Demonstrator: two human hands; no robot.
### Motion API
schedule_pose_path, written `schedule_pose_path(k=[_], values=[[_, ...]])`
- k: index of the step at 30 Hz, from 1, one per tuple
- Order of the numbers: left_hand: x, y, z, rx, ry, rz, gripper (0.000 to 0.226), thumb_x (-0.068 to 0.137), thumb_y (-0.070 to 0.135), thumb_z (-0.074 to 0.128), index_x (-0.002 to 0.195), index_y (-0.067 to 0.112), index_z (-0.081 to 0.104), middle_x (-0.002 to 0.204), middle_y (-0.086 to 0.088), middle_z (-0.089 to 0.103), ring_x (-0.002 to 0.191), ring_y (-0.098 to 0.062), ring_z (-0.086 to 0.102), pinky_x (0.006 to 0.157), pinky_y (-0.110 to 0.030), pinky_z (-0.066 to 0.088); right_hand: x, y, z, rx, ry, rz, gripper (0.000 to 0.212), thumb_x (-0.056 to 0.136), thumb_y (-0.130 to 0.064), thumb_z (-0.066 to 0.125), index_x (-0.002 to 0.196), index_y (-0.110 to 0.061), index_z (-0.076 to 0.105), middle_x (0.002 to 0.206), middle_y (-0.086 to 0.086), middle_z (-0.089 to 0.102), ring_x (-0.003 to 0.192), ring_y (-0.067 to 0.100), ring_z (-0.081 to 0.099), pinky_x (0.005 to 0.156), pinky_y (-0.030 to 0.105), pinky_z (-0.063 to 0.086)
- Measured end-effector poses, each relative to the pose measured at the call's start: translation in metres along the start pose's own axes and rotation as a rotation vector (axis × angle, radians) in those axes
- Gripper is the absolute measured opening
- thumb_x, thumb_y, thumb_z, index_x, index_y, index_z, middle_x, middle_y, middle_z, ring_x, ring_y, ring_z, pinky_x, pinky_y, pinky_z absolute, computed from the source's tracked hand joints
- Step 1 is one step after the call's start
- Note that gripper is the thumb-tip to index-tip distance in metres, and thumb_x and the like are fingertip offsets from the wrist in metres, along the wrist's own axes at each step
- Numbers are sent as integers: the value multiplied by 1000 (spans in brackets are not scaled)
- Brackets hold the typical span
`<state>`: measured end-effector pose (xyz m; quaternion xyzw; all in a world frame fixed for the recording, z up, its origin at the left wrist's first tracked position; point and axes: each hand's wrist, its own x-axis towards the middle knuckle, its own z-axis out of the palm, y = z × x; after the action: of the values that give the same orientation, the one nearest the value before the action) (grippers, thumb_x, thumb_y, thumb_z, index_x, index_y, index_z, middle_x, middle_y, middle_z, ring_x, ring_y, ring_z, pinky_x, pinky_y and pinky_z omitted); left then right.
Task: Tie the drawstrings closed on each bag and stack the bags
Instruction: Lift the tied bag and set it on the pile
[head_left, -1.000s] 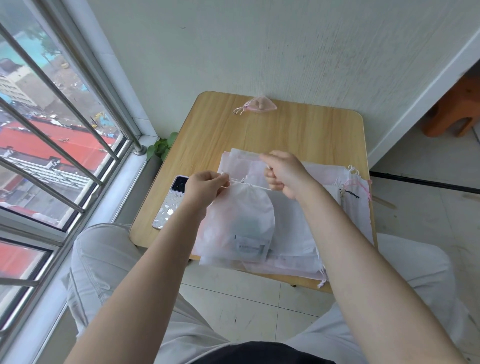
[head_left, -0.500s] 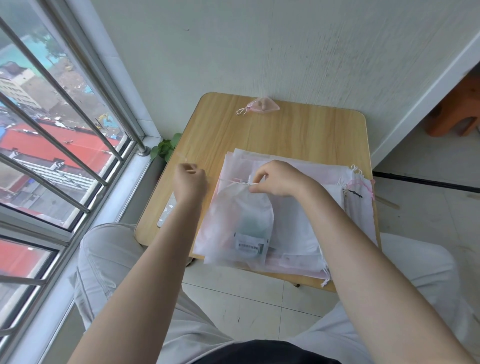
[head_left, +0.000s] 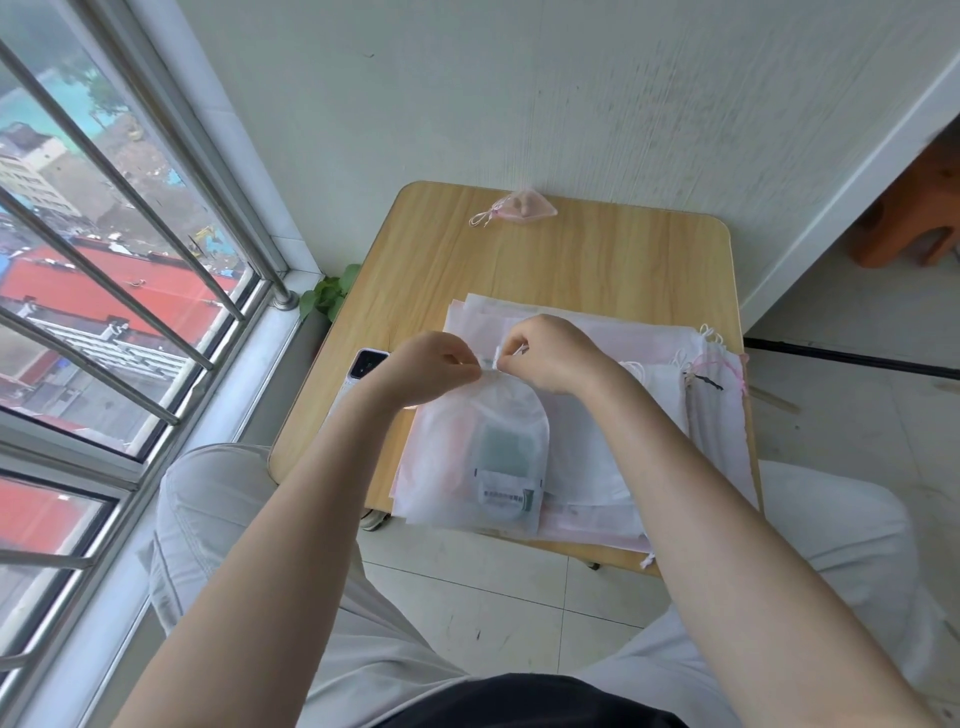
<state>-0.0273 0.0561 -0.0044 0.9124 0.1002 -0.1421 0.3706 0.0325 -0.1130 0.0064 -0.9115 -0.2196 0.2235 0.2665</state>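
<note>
A translucent white drawstring bag (head_left: 483, 457) lies on top of a pile of white and pink bags (head_left: 597, 447) on the small wooden table (head_left: 597, 260). Its mouth is gathered narrow at the top. My left hand (head_left: 431, 364) and my right hand (head_left: 545, 353) meet right at that gathered mouth, each pinching the thin white drawstring (head_left: 496, 356) between fingertips. A label and a dark card show through the bag. A small pink bag (head_left: 524, 205), tied shut, lies alone at the table's far edge by the wall.
A phone (head_left: 363, 369) lies on the table just left of the pile, partly under my left wrist. More bags with loose strings lie at the right edge (head_left: 711, 374). A barred window runs along the left; a wooden stool (head_left: 914, 223) stands at far right.
My left hand pulled out to the left with the string, then came back to the bag's mouth. The mouth has drawn tighter. Both hands now meet at the gathered top.
</note>
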Motion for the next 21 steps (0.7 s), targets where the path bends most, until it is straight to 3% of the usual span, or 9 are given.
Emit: schedule_pose_path(k=[3, 6, 9, 13, 17, 19, 21], values=[[-1, 0, -2, 239, 17, -65, 42, 91, 41, 60, 67, 11, 44, 62, 3, 39, 54, -14, 34, 49, -25, 23, 1, 0, 2, -39, 12, -2, 29, 87, -23, 57, 98, 3, 67, 110, 20, 66, 92, 38, 61, 80, 48, 53], [0, 2, -6, 253, 17, -87, 52, 88, 48, 62, 61, 13, 33, 58, 1, 31, 53, -15, 27, 50, -27, 20, 0, -5, 2, -37, -27, -6, 41, 87, -35, 63, 101, 3, 67, 111, 21, 66, 75, 28, 51, 75, 46, 51], [0, 4, -10, -11, 3, -85, 44, 91, 36, 59, 59, 13, 40, 55, 2, 32, 51, -15, 28, 49, -26, 22, -1, -7, 4, -56, -52, -22, 31, 87, -36, 67, 96, -7, 71, 98, 7, 67, 93, 23, 62, 79, 36, 50], [-4, 9, -8, -515, -102, 2, 25, 97, 22, 55, 79, 10, 68, 62, 6, 52, 57, -13, 40, 53, -24, 32, 4, -5, 11, -64, -28, -37, 14, 89, -25, 66, 94, -13, 71, 100, 0, 68, 96, 19, 62, 81, 31, 50], [-1, 3, 4, -637, -132, 30, 17, 96, 17, 60, 93, 10, 75, 74, 3, 65, 50, -10, 34, 48, -20, 31, 8, -4, 16, -3, -26, -20, 22, 86, -30, 70, 79, -10, 64, 83, 2, 61, 78, 20, 57, 68, 31, 43], [0, 1, 8, -656, -53, -18, 17, 96, 17, 61, 99, 8, 75, 81, -3, 68, 46, -10, 29, 43, -18, 26, 5, -3, 14, 40, -72, 20, 38, 83, -38, 73, 65, -11, 53, 68, 2, 48, 62, 18, 45, 57, 30, 35], [1, -2, 13, -613, 50, -83, 15, 95, 17, 63, 98, 11, 76, 73, -3, 62, 46, -12, 29, 40, -17, 24, 3, -1, 8, 58, -125, 61, 45, 81, -44, 73, 62, -12, 47, 65, 1, 37, 58, 17, 34, 53, 28, 27]])
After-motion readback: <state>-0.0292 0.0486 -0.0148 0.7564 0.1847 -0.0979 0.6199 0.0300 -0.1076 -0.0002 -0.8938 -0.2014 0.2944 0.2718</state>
